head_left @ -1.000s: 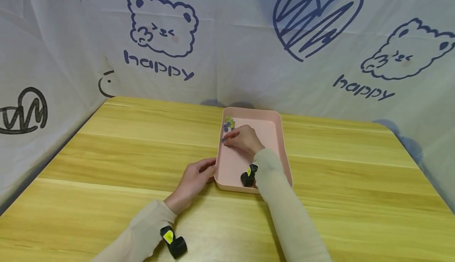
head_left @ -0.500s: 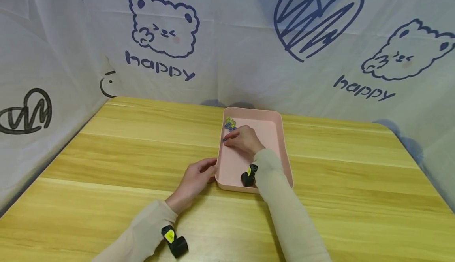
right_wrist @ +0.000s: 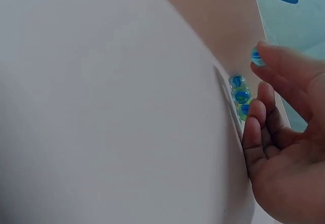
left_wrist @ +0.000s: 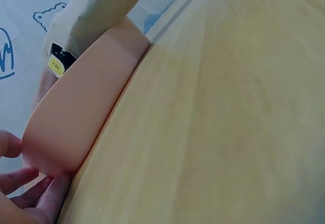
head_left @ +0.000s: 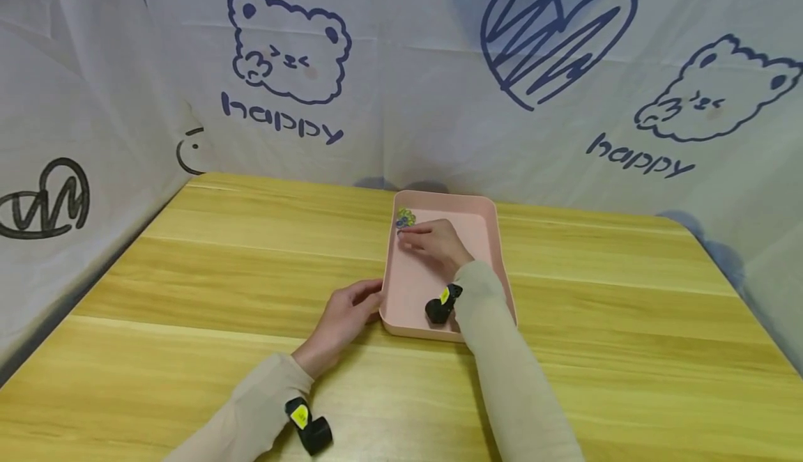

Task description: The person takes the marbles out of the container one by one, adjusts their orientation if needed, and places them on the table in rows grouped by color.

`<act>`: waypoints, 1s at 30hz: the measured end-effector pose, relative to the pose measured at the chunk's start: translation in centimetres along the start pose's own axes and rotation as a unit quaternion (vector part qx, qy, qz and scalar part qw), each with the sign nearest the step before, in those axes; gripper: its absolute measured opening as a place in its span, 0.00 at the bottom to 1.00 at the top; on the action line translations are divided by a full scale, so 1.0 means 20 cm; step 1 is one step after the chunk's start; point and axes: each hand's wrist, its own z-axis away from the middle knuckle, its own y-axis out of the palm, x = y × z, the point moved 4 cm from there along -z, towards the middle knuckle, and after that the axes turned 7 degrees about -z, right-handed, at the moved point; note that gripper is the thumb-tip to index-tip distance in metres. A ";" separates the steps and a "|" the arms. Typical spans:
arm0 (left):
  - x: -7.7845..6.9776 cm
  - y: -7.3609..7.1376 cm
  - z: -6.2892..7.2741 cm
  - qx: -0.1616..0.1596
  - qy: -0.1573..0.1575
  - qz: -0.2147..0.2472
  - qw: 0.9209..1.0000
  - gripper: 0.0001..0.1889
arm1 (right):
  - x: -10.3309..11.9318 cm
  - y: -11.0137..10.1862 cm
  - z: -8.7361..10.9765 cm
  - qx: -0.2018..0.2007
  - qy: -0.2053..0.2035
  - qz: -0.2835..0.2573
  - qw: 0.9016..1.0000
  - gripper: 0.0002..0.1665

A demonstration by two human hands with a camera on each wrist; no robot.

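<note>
Patterned white cloth (head_left: 433, 145) hangs at the back and the side of a wooden table (head_left: 251, 267). On the left, the left hand (head_left: 341, 316) touches the near-left corner of a pink tray (head_left: 410, 281) from outside, with its fingers somewhat apart; how firmly it presses, I cannot tell. Inside the tray, a group of glass marbles (head_left: 406, 217) lies close together in the far-left corner, some yellowish and some blue, but they are too small to count with certainty. In the right wrist view, three of them sit in a line along the tray's wall. Just beside this group, one blue marble (right_wrist: 257, 56) is pinched between the fingertips of the right hand (head_left: 439, 242), while its other fingers are bent and hold nothing that I can see. Farther right, the pale sleeve (head_left: 514, 371) of this arm crosses over the near side of the tray. As I judge it, the work is well advanced, because most marbles in sight already lie in one cluster. The pinched marble is not yet released, so at least this one is left; whether more are hidden behind the right hand, I cannot tell.
</note>
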 end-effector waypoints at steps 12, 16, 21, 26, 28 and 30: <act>0.01 0.01 0.00 0.010 0.004 0.002 1.000 0.18 | 0.01 -0.04 0.02 0.000 -0.008 -0.005 1.000 0.17; 0.01 0.01 -0.01 0.008 0.005 0.001 1.000 0.18 | 0.03 -0.05 0.04 0.008 -0.014 -0.001 1.000 0.18; 0.01 0.00 -0.01 0.008 0.008 0.007 1.000 0.17 | 0.09 -0.06 0.07 0.016 -0.037 0.001 0.999 0.20; 0.01 0.00 0.00 0.007 0.008 0.008 1.000 0.17 | 0.14 -0.09 0.11 0.012 -0.078 -0.001 0.997 0.20; 0.01 0.00 0.00 0.005 0.008 0.008 1.000 0.17 | 0.16 -0.10 0.12 0.012 -0.081 -0.009 0.997 0.19; 0.01 0.00 0.00 0.005 0.008 0.010 1.000 0.17 | 0.18 -0.11 0.12 0.007 -0.083 -0.011 0.996 0.18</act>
